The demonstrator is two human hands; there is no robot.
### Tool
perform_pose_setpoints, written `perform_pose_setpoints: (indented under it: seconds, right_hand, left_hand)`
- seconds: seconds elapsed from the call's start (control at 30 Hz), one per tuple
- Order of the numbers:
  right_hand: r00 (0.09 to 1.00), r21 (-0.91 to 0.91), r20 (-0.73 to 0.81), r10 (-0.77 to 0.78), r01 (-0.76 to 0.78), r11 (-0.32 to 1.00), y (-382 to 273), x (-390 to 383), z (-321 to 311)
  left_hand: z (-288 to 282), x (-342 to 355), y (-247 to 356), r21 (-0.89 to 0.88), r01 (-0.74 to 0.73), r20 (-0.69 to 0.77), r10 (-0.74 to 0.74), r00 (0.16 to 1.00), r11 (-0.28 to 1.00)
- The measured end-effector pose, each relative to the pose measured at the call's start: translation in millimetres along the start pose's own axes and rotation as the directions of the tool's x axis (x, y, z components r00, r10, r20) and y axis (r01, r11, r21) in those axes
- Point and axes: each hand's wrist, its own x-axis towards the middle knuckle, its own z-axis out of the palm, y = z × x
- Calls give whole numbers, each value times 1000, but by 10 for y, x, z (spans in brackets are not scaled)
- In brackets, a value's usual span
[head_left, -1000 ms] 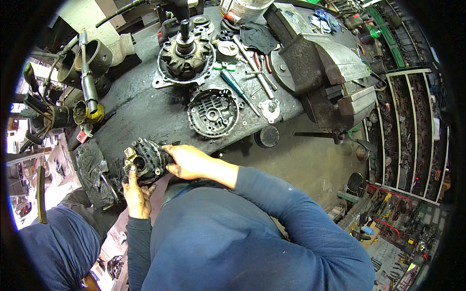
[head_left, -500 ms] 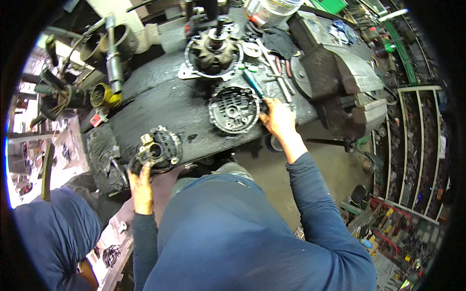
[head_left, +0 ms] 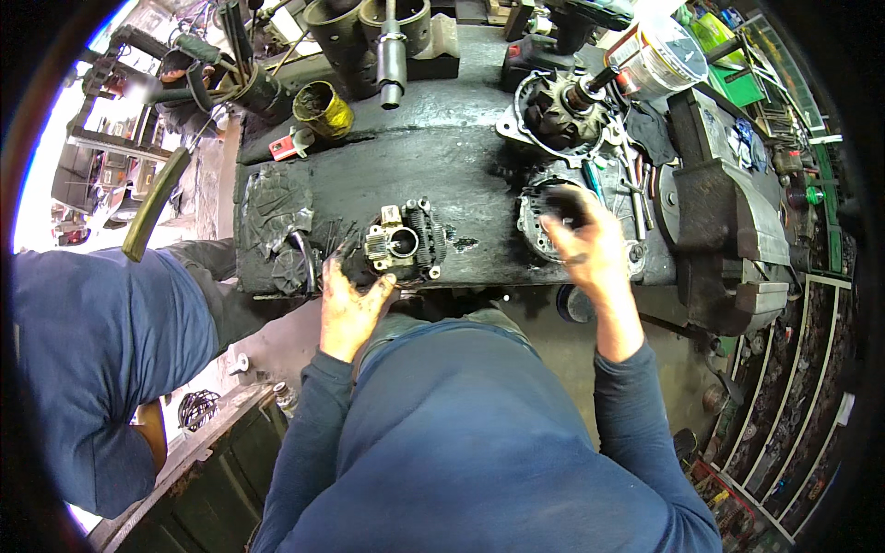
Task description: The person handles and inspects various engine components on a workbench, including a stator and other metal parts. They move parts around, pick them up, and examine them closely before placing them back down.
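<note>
Beside a greasy alternator regulator-and-rectifier assembly (head_left: pixel 403 241) at the near edge of the bench, my left hand (head_left: pixel 353 309) has its fingers spread. Its thumb is at the assembly's near edge; whether it touches cannot be told. My right hand (head_left: pixel 593 247) is over a round, slotted metal alternator housing (head_left: pixel 533 221) and partly covers it. Those fingers are smeared by motion, so I cannot see if they hold anything. Just beyond lies a teal-handled tool (head_left: pixel 592 177). Farther back, a finned rotor (head_left: pixel 560 103) sits in a second metal housing (head_left: pixel 524 136).
A large vise (head_left: pixel 733 217) stands on the right of the dark bench (head_left: pixel 369 166). Spanners (head_left: pixel 636 184) lie beside it, and a white bucket (head_left: pixel 659 60) is behind. A yellow tin (head_left: pixel 324 111) stands back left. Another person in blue (head_left: pixel 111 341) is close on my left.
The view has swung left. My right hand has moved from beside the teal-handled tool to over the round housing. My left hand's fingers have spread beside the regulator-and-rectifier assembly.
</note>
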Motion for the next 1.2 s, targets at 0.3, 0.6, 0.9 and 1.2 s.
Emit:
perform_pose_setpoints:
  seconds: [0.3, 0.6, 0.9, 1.2]
  right_hand:
    - [977, 94, 190, -101, 84, 992, -456, 211, 624]
    - [962, 81, 254, 96, -120, 989, -325, -261, 490]
    - [835, 837, 425, 348, -510, 200, -329, -197, 440]
    - [841, 790, 379, 386, -511, 339, -212, -289, 408]
  left_hand:
    - [-175, -57, 200, 124, -68, -82, 79, 994, 990]
    - [-255, -10, 360, 153, -131, -19, 135, 991, 979]
    - [-225, 133, 443, 107, -148, 2, 149, 989, 983]
    - [-225, 140, 499, 175, -253, -83, 271, 959, 951]
